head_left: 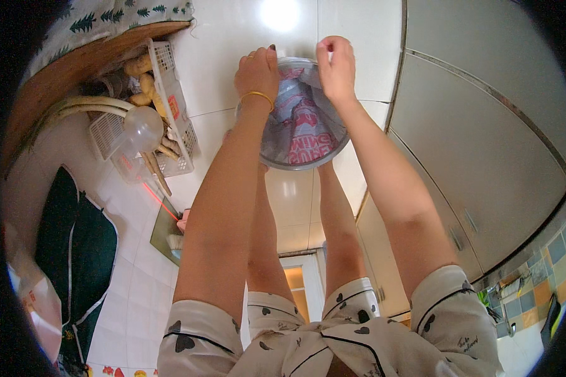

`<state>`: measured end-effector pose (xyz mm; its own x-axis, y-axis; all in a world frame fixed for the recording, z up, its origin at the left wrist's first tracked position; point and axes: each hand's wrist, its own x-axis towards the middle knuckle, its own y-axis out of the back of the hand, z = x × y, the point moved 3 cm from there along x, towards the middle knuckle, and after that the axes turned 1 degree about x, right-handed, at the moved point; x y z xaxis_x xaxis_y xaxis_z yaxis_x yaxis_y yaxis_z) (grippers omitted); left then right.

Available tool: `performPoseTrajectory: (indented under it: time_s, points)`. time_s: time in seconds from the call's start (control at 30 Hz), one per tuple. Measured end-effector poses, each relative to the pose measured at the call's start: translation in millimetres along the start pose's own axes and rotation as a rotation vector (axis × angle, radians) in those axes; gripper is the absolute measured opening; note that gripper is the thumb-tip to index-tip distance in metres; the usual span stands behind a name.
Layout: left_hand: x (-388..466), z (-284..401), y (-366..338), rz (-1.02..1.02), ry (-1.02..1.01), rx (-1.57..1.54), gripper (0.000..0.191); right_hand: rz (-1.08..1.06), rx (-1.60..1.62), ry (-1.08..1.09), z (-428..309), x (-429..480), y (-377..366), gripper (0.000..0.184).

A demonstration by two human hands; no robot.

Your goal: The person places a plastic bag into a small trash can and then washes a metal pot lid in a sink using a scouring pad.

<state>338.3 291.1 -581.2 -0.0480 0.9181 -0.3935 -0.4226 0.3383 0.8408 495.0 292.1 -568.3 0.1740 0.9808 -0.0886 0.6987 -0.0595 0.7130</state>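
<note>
In front of my legs is a round bin with a grey rim [303, 166], tilted so that I look into its mouth. A grey-white plastic bag [306, 125] with red printing lines the inside, creased and loose. My left hand [258, 75], with a gold bangle at the wrist, is closed at the far left of the rim on the bag's edge. Across from it, my right hand [337, 70] pinches the bag's edge at the far right, thumb and fingers curled together. A strip of white bag shows between the hands. My fingers hide much of what they grip.
To the left stands a white plastic basket [185, 132] holding root vegetables, with a clear plastic container [144, 127] there too. A wooden board edge [99, 56] overhangs it. Light-coloured cabinet doors [481, 136] line the right side. A dark green cloth [87, 249] hangs at lower left.
</note>
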Motion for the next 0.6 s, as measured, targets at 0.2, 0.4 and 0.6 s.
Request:
performPoseTrajectory:
  time_s: [0.2, 0.4, 0.6]
  points:
    - [-49, -88, -1, 0.142, 0.299, -0.183, 0.034, 0.194, 0.234, -0.426, 25, -103, 48, 0.025]
    - [-155, -159, -32, 0.299, 0.801, -0.738, 0.032, 0.265, 0.719, -1.226, 29, -206, 27, 0.024]
    - [-161, -129, -54, 0.517, 0.462, -0.942, 0.031, 0.369, 1.053, -0.992, 128, -224, -11, 0.033]
